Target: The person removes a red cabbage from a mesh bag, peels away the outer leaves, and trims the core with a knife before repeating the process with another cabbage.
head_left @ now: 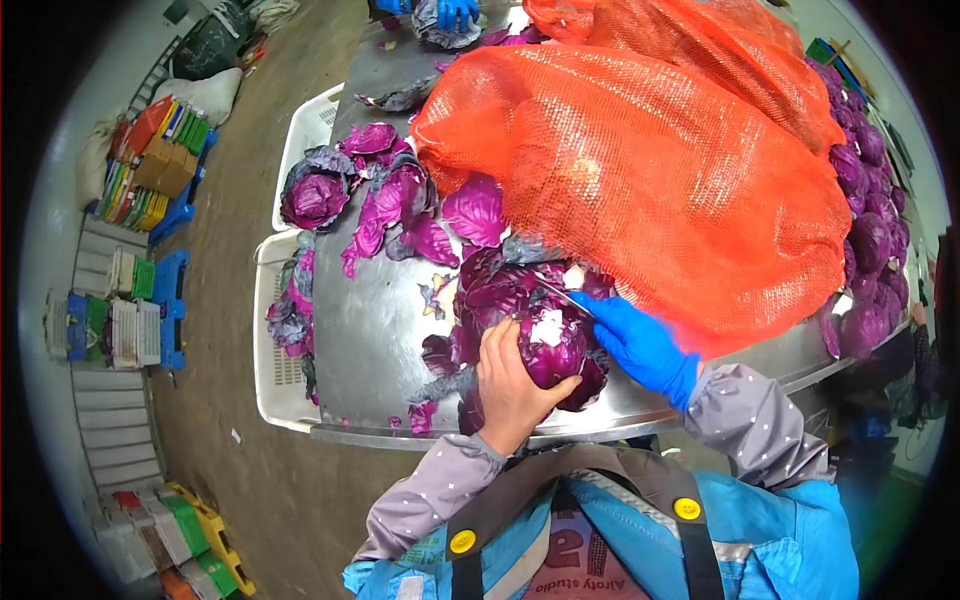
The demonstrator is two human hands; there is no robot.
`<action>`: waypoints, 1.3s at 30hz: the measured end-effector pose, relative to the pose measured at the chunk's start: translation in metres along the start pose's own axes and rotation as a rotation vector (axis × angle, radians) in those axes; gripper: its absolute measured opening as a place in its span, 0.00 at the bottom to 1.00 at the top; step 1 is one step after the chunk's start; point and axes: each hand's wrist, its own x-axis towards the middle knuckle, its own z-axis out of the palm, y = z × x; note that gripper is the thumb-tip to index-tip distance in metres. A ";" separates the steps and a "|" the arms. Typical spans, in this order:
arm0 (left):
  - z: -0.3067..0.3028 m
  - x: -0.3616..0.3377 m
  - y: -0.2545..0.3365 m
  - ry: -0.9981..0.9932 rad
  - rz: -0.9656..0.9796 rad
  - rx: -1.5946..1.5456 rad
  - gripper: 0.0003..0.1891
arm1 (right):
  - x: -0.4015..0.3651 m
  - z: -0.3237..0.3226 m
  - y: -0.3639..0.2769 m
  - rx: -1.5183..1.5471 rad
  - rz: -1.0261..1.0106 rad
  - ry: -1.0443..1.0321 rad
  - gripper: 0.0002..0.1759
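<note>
A red cabbage (560, 362) with a white cut stem end facing up sits near the front edge of the steel table (372, 345). My left hand (512, 385), bare, is spread around its left side and grips it. In a blue glove, my right hand (645, 345) is closed on a knife (560, 292), whose blade points up and left over the cabbage's top. Loose purple leaves (495, 290) lie against the far side of the cabbage.
An orange mesh sack (650, 170) covers much of the table. Trimmed leaves (385, 215) and another cabbage (316, 190) lie left. White crates (270, 385) stand along the left edge. Many cabbages (872, 240) are piled right. A co-worker's gloved hands (455, 14) hold a cabbage at the far end.
</note>
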 end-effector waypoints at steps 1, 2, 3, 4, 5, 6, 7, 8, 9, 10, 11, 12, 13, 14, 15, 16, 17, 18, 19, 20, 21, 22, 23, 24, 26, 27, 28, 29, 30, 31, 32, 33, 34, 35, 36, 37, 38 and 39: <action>0.001 0.000 0.002 -0.004 0.003 -0.002 0.49 | -0.001 0.003 -0.002 0.026 0.027 -0.009 0.25; 0.002 -0.001 0.005 -0.003 0.009 0.034 0.49 | -0.003 0.007 -0.005 0.054 0.054 -0.020 0.27; 0.002 -0.001 0.007 0.000 0.016 0.071 0.49 | -0.004 0.010 -0.009 0.078 0.097 -0.022 0.28; 0.002 0.001 0.011 -0.002 0.016 0.071 0.49 | -0.005 0.015 -0.009 0.080 0.099 -0.022 0.28; 0.003 0.002 0.016 -0.010 0.020 0.114 0.49 | -0.007 0.021 -0.007 0.044 0.120 0.017 0.27; 0.004 0.003 0.019 -0.020 0.021 0.156 0.49 | -0.009 0.026 -0.004 0.009 0.143 0.051 0.27; 0.005 0.005 0.020 -0.014 0.030 0.177 0.49 | -0.007 0.028 -0.001 -0.045 0.151 0.078 0.25; 0.007 0.008 0.022 -0.012 0.028 0.176 0.49 | -0.004 0.030 0.005 -0.048 0.149 0.075 0.25; 0.008 0.011 0.024 -0.020 0.015 0.191 0.49 | 0.000 0.032 0.012 -0.039 0.173 0.073 0.24; 0.009 0.014 0.025 -0.027 0.005 0.207 0.49 | 0.005 0.031 0.016 -0.030 0.196 0.074 0.23; 0.010 0.017 0.026 -0.019 0.001 0.211 0.49 | 0.010 0.028 0.019 -0.031 0.193 0.075 0.23; 0.010 0.019 0.026 -0.018 0.002 0.211 0.49 | 0.013 0.025 0.022 -0.010 0.246 0.001 0.23; 0.011 0.019 0.027 -0.022 -0.003 0.216 0.49 | 0.014 0.023 0.024 0.013 0.305 -0.072 0.23; 0.011 0.020 0.028 -0.024 -0.007 0.220 0.49 | 0.017 0.022 0.027 0.011 0.307 -0.069 0.23; 0.012 0.020 0.027 -0.025 -0.005 0.219 0.49 | 0.021 0.024 0.028 -0.035 0.274 -0.082 0.22; 0.013 0.020 0.026 -0.020 -0.013 0.222 0.49 | 0.025 0.025 0.028 -0.081 0.238 -0.094 0.21; 0.013 0.019 0.024 -0.015 -0.020 0.226 0.48 | 0.029 0.025 0.026 -0.095 0.254 -0.073 0.18; 0.013 0.016 0.024 -0.018 -0.017 0.229 0.48 | 0.028 0.024 0.025 -0.091 0.255 -0.070 0.18; 0.014 0.016 0.024 -0.019 -0.018 0.239 0.48 | 0.029 0.022 0.025 -0.097 0.263 -0.094 0.18; 0.014 0.017 0.025 -0.018 -0.019 0.248 0.48 | 0.031 0.019 0.025 -0.106 0.271 -0.118 0.19; 0.012 0.013 0.027 -0.036 -0.018 0.240 0.50 | 0.032 0.019 0.029 0.059 0.255 -0.007 0.20; 0.013 0.001 0.029 -0.016 0.040 0.255 0.51 | 0.036 0.017 0.048 0.297 0.342 -0.074 0.20; 0.014 -0.012 0.028 -0.016 0.085 0.265 0.52 | 0.029 0.023 0.068 0.081 0.281 -0.103 0.20; 0.012 -0.017 0.028 -0.014 0.125 0.278 0.52 | 0.033 0.022 0.064 -0.134 0.215 -0.133 0.21; 0.011 -0.018 0.013 0.016 0.047 0.143 0.51 | 0.025 0.026 0.058 0.023 0.276 -0.085 0.24; 0.006 -0.018 0.005 0.015 0.028 0.060 0.50 | 0.025 0.019 0.034 0.110 0.287 -0.075 0.28; 0.001 -0.018 0.000 0.016 0.010 -0.025 0.49 | 0.026 0.022 0.029 0.050 0.283 -0.075 0.27; -0.005 -0.020 0.000 -0.004 -0.003 -0.014 0.49 | 0.027 0.029 0.029 0.056 0.279 -0.027 0.22; -0.012 -0.022 0.003 0.001 -0.011 -0.012 0.49 | 0.029 0.035 0.023 0.062 0.277 0.018 0.18; -0.018 -0.025 0.008 -0.024 -0.125 -0.048 0.48 | 0.028 0.035 0.017 0.063 0.274 0.007 0.18; -0.022 -0.027 0.009 -0.052 -0.239 -0.084 0.48 | 0.025 0.033 0.010 0.022 0.332 -0.022 0.17; -0.023 -0.030 0.005 -0.047 -0.317 -0.166 0.47 | 0.023 0.030 0.000 -0.020 0.389 -0.051 0.16; -0.030 -0.026 0.008 -0.100 -0.431 -0.179 0.45 | 0.021 0.031 -0.007 -0.020 0.385 -0.060 0.16; -0.024 -0.029 -0.002 -0.085 -0.504 -0.284 0.44 | 0.017 0.033 -0.014 0.104 0.335 -0.008 0.15; -0.015 -0.032 -0.017 -0.065 -0.576 -0.390 0.44 | 0.014 0.034 -0.020 0.229 0.283 0.042 0.14; -0.013 -0.029 -0.024 -0.089 -0.679 -0.611 0.42 | 0.012 0.032 -0.025 0.039 0.210 -0.001 0.13; -0.014 -0.029 -0.026 -0.078 -0.686 -0.607 0.42 | 0.013 0.031 -0.022 0.044 0.202 -0.010 0.13; -0.017 -0.027 -0.025 -0.096 -0.652 -0.645 0.41 | 0.013 0.028 -0.013 0.119 0.217 0.094 0.13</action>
